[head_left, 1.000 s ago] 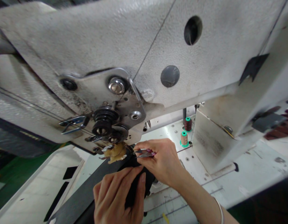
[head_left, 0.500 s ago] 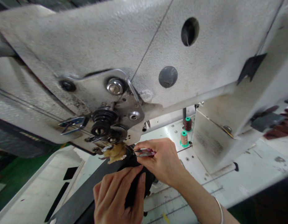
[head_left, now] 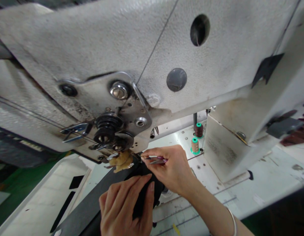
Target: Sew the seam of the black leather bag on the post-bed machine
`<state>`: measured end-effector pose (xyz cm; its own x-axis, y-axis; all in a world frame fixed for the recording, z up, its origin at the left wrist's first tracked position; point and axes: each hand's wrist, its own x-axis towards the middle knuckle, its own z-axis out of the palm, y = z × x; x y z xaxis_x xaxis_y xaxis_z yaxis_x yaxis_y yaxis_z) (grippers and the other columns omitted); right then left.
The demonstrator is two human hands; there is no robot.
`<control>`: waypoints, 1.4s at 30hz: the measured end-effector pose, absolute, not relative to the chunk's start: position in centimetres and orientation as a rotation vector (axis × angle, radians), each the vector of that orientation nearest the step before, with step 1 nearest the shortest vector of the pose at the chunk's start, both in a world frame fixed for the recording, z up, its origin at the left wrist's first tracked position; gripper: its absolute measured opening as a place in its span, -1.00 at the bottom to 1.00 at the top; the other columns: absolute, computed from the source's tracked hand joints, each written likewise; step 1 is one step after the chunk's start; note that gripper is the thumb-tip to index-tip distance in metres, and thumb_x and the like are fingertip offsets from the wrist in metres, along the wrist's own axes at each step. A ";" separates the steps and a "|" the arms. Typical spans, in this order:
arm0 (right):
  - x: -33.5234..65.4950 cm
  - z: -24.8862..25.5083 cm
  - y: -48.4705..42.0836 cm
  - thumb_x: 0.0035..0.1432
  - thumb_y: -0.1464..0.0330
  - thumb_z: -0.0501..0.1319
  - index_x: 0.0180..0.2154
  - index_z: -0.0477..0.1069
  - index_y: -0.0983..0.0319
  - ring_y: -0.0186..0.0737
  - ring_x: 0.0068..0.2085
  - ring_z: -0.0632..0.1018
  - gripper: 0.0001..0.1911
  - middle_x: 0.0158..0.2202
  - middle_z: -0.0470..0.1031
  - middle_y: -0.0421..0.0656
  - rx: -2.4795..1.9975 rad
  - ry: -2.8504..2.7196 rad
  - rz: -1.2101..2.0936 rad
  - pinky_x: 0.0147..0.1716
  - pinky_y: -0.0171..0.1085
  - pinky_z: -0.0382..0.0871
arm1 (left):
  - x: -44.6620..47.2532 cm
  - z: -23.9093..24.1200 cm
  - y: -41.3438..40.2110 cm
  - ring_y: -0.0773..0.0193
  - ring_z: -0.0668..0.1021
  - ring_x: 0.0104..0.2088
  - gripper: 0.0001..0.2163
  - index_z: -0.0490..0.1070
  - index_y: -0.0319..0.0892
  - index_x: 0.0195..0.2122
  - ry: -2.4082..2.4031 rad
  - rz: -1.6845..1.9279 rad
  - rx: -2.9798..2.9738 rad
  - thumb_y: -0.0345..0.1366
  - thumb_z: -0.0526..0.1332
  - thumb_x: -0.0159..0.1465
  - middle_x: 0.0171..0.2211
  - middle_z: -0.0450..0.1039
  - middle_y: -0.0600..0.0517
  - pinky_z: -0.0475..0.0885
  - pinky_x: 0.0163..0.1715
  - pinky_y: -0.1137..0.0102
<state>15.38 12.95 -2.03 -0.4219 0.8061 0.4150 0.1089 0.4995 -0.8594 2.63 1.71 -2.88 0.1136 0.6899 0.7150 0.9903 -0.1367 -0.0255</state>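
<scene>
A big grey-white sewing machine head (head_left: 152, 55) fills the upper view, seen from close below. My right hand (head_left: 173, 168) is pinched on small thread snips (head_left: 155, 160) with purple handles, their tips pointing left at the needle area under the machine. My left hand (head_left: 127, 205) lies on a black piece of material (head_left: 142, 196) below the needle, fingers curved over it. A tan wad (head_left: 121, 161) hangs just under the tension discs (head_left: 106, 131), right beside the snips' tips.
Two thread spools with green tops, one dark brown (head_left: 198, 130) and one tan (head_left: 194, 146), stand on the white machine table (head_left: 240, 193). A long black strip (head_left: 88, 206) runs down to the left. Dark red pieces (head_left: 296, 136) lie at the far right.
Hardly anything has moved: both hands stay in place, the snips have shifted very slightly. The view has drifted a little.
</scene>
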 end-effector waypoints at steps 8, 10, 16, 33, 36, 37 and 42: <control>15.4 -1.8 13.2 0.11 0.44 0.29 -0.22 0.64 0.06 -0.34 -0.39 0.58 -0.77 -0.41 0.63 -0.30 -0.757 -1.879 0.978 -0.38 -0.41 0.29 | 2.7 -3.0 1.8 0.19 0.52 -0.24 -0.80 0.51 -0.12 -0.12 -1.621 -0.794 -1.881 -0.37 0.32 0.22 -0.23 0.58 0.00 0.31 -0.17 0.25; 15.5 -1.6 13.2 0.10 0.44 0.29 -0.24 0.64 0.06 -0.35 -0.42 0.55 -0.78 -0.45 0.61 -0.31 -0.762 -1.892 0.955 -0.41 -0.42 0.26 | 2.7 -3.0 1.8 0.19 0.52 -0.24 -0.80 0.51 -0.12 -0.11 -1.619 -0.791 -1.883 -0.38 0.32 0.22 -0.23 0.58 0.00 0.31 -0.17 0.24; 15.7 -1.4 13.2 0.15 0.42 0.29 -0.29 0.63 0.09 -0.37 -0.47 0.49 -0.85 -0.51 0.56 -0.29 -0.760 -1.938 0.911 -0.45 -0.41 0.19 | 2.6 -2.9 1.8 0.19 0.52 -0.25 -0.80 0.51 -0.11 -0.12 -1.606 -0.768 -1.890 -0.35 0.33 0.22 -0.23 0.58 0.00 0.31 -0.17 0.25; 15.7 -1.3 13.2 0.22 0.38 0.26 -0.26 0.64 0.10 -0.32 -0.39 0.58 -0.84 -0.38 0.66 -0.23 -0.742 -1.937 0.892 -0.41 -0.38 0.22 | 3.4 -2.2 1.7 0.25 0.57 -0.22 -0.76 0.51 -0.15 -0.09 -1.614 -0.931 -1.921 -0.49 0.31 0.22 -0.22 0.58 0.00 0.40 -0.14 0.28; 15.6 -1.4 13.2 0.20 0.41 0.27 -0.30 0.64 0.11 -0.32 -0.39 0.59 -0.84 -0.40 0.66 -0.24 -0.756 -1.946 0.883 -0.41 -0.38 0.22 | 3.9 -1.7 1.3 0.31 0.59 -0.20 -0.72 0.52 -0.14 -0.10 -1.615 -1.069 -1.862 -0.57 0.29 0.20 -0.17 0.57 0.02 0.46 -0.10 0.34; 15.6 -1.4 13.2 0.19 0.41 0.27 -0.31 0.64 0.11 -0.33 -0.39 0.59 -0.84 -0.41 0.65 -0.25 -0.766 -1.945 0.879 -0.41 -0.38 0.22 | 3.9 -1.5 1.2 0.31 0.59 -0.19 -0.72 0.52 -0.14 -0.11 -1.611 -1.089 -1.815 -0.57 0.29 0.20 -0.15 0.57 0.02 0.46 -0.09 0.34; 15.3 -1.7 13.1 0.17 0.41 0.29 -0.26 0.66 0.07 -0.30 -0.37 0.61 -0.83 -0.40 0.66 -0.26 -0.808 -1.916 0.889 -0.39 -0.37 0.26 | 1.9 -0.2 1.2 0.24 0.55 -0.17 -0.84 0.50 -0.14 -0.12 -1.695 -1.157 -1.540 -0.38 0.28 0.27 -0.13 0.51 -0.02 0.45 -0.14 0.29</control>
